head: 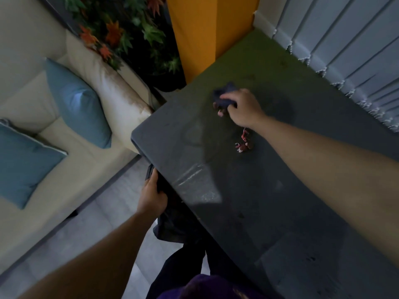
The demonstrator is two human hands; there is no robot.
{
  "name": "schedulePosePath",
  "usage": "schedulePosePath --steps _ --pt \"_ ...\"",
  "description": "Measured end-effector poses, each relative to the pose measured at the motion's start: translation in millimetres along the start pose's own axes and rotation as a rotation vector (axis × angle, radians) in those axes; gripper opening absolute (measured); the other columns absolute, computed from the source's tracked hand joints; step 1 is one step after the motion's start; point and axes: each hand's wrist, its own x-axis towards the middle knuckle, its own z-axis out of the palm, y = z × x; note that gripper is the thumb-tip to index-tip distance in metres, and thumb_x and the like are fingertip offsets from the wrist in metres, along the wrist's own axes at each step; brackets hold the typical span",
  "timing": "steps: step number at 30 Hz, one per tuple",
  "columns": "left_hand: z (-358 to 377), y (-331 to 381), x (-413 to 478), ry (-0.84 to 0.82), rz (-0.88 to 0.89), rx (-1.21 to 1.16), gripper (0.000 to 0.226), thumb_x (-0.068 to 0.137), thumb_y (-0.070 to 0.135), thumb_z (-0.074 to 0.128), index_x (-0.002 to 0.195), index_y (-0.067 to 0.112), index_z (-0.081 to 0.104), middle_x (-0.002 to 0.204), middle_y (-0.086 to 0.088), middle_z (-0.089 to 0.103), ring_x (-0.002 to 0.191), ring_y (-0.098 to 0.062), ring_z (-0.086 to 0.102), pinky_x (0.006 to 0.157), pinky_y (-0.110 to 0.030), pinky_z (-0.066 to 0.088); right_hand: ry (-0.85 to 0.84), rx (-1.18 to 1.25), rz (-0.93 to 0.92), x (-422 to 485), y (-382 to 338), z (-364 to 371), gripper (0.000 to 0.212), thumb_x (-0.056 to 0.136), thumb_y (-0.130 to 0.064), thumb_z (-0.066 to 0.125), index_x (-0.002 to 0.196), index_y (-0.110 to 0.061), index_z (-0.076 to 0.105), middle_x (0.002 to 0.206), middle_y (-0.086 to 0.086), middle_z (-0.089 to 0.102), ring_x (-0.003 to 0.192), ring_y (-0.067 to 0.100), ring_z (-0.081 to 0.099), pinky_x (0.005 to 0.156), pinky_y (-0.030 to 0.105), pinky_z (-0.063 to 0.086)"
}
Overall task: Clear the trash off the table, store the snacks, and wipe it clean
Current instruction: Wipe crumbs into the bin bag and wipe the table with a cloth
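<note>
A dark grey table (pixel 269 190) runs from the lower right toward the far wall. My right hand (pixel 241 108) reaches over its far half and grips a crumpled dark blue cloth (pixel 224 93) against the tabletop. A small red and white charm on a string (pixel 244 145) dangles from my right wrist just above the table. Below the table's left edge, my left hand (pixel 152 195) holds the rim of a black trash bag (pixel 172 225), which hangs beside the table. Wet streaks shine on the surface near that edge.
A cream sofa (pixel 64 169) with two blue cushions (pixel 75 104) stands to the left across a strip of grey floor. A yellow pillar (pixel 205 29) and leafy plants (pixel 129 33) rise behind the table. Vertical blinds (pixel 345 50) line the right side.
</note>
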Motion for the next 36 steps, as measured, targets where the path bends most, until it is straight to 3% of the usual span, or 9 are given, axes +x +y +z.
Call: schedulePosePath --steps 3,7,9,12,17,20,26,31,36 --pt "0 2 -1 0.002 0.003 -0.008 0.092 0.081 -0.012 0.041 0.156 0.037 0.021 0.147 -0.008 0.046 0.132 -0.031 0.045 0.103 -0.038 0.045 -0.08 0.035 -0.082 -16 -7 -6 0.03 0.083 -0.006 0.057 0.1 -0.019 0.079 0.106 0.004 0.073 0.097 0.012 0.063 0.085 0.014 0.04" --pt "0 0 -1 -0.005 0.001 -0.02 0.094 0.08 -0.012 0.04 0.156 0.039 0.022 0.147 -0.007 0.045 0.132 -0.03 0.045 0.101 -0.034 0.044 0.076 0.041 -0.136 -16 -4 -4 0.036 0.081 -0.005 0.056 0.109 -0.014 0.076 0.114 0.012 0.069 0.109 0.024 0.062 0.099 0.025 0.044" --pt "1 -4 0 -0.006 -0.003 -0.022 0.095 0.078 -0.012 0.041 0.156 0.04 0.022 0.147 -0.006 0.045 0.134 -0.03 0.044 0.101 -0.033 0.042 -0.055 -0.001 -0.188 -23 -7 4 0.041 0.08 -0.005 0.056 0.114 -0.016 0.075 0.119 0.014 0.066 0.115 0.027 0.06 0.106 0.03 0.042" --pt "3 -5 -2 -0.007 -0.003 -0.035 0.094 0.078 -0.012 0.041 0.155 0.04 0.024 0.146 -0.007 0.047 0.134 -0.031 0.044 0.104 -0.037 0.044 -0.178 -0.017 -0.247 -44 -14 3 0.033 0.078 -0.011 0.055 0.098 -0.02 0.08 0.103 0.005 0.071 0.101 0.019 0.064 0.094 0.027 0.048" --pt "4 -3 -9 -0.007 -0.006 -0.053 0.095 0.076 -0.012 0.041 0.153 0.041 0.024 0.144 -0.009 0.048 0.133 -0.032 0.044 0.107 -0.045 0.046 0.316 0.014 -0.015 -52 23 -12 0.036 0.077 -0.012 0.05 0.099 -0.017 0.078 0.1 0.005 0.073 0.102 0.023 0.06 0.089 0.026 0.045" --pt "5 -5 -12 -0.009 -0.031 -0.052 0.097 0.074 -0.008 0.041 0.154 0.044 0.021 0.147 -0.009 0.046 0.134 -0.034 0.044 0.107 -0.048 0.046 0.346 -0.068 0.137 -71 43 -7 0.037 0.081 -0.006 0.052 0.108 -0.015 0.075 0.108 0.007 0.073 0.106 0.031 0.057 0.091 0.029 0.043" --pt "8 -9 -14 -0.003 -0.043 -0.056 0.097 0.073 -0.003 0.042 0.156 0.041 0.017 0.15 -0.01 0.043 0.135 -0.035 0.044 0.104 -0.049 0.048 0.232 0.016 -0.22 -122 26 30 0.036 0.075 -0.006 0.053 0.1 -0.011 0.078 0.102 0.001 0.075 0.099 0.025 0.059 0.095 0.026 0.043" --pt "10 -8 -22 0.02 -0.064 -0.068 0.097 0.079 -0.006 0.045 0.158 0.038 0.012 0.157 -0.009 0.033 0.14 -0.036 0.038 0.106 -0.048 0.047 0.444 -0.011 0.144 -134 30 32 0.041 0.081 -0.003 0.052 0.117 -0.007 0.071 0.117 0.007 0.07 0.11 0.033 0.052 0.1 0.033 0.042" --pt "10 -10 -23 0.034 -0.056 -0.057 0.097 0.08 -0.006 0.045 0.159 0.038 0.01 0.157 -0.011 0.033 0.139 -0.036 0.038 0.107 -0.048 0.046 0.197 0.02 -0.209 -162 -1 60 0.042 0.078 -0.014 0.049 0.111 -0.008 0.074 0.112 0.004 0.072 0.104 0.027 0.055 0.099 0.029 0.042"
